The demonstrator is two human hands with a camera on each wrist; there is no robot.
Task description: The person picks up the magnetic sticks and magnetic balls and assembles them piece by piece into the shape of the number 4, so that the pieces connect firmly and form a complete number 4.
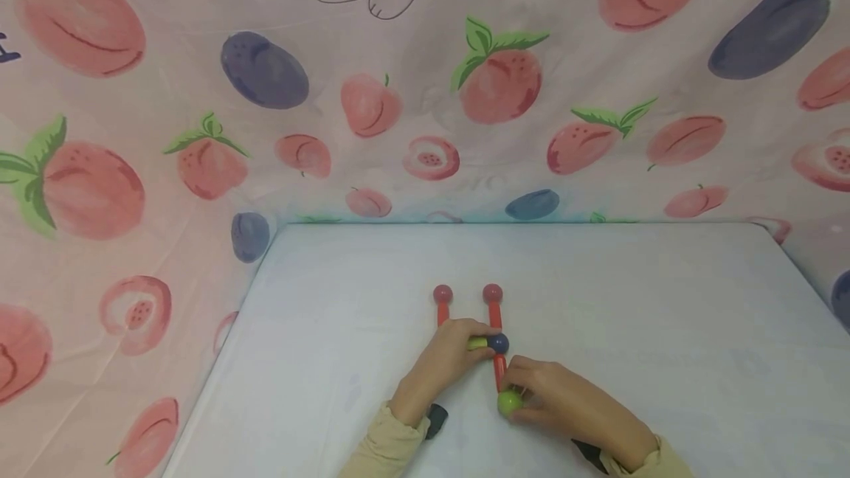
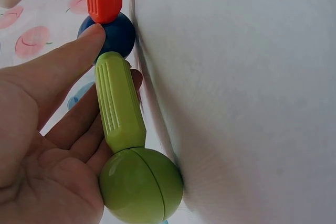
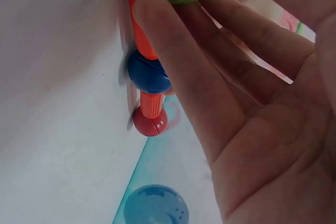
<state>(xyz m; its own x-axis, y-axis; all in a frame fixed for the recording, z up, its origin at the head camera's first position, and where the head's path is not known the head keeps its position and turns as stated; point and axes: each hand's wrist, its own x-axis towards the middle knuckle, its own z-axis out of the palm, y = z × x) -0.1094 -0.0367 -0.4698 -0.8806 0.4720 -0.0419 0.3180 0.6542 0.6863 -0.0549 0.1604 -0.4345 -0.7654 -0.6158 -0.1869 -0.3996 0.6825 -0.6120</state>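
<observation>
My left hand (image 1: 451, 349) pinches a dark blue ball (image 1: 498, 344) between thumb and fingers. From that ball a yellow-green rod (image 2: 119, 106) runs under the palm to a green ball (image 2: 142, 184). A red rod (image 1: 495, 316) leads away from the blue ball to a red ball (image 1: 493, 293). Another red rod (image 1: 500, 372) joins it to a bright green ball (image 1: 510, 403) nearer the person, held in the fingers of my right hand (image 1: 558, 398). Left of these lies a second red ball (image 1: 443, 293) on a red rod (image 1: 443, 313), whose near end the left hand hides.
The pieces lie on a white table (image 1: 319, 279). Behind and at the sides hangs a pink cloth (image 1: 299, 43) printed with fruit. A black band (image 1: 435, 421) shows at the left wrist, by the beige sleeve (image 1: 385, 445).
</observation>
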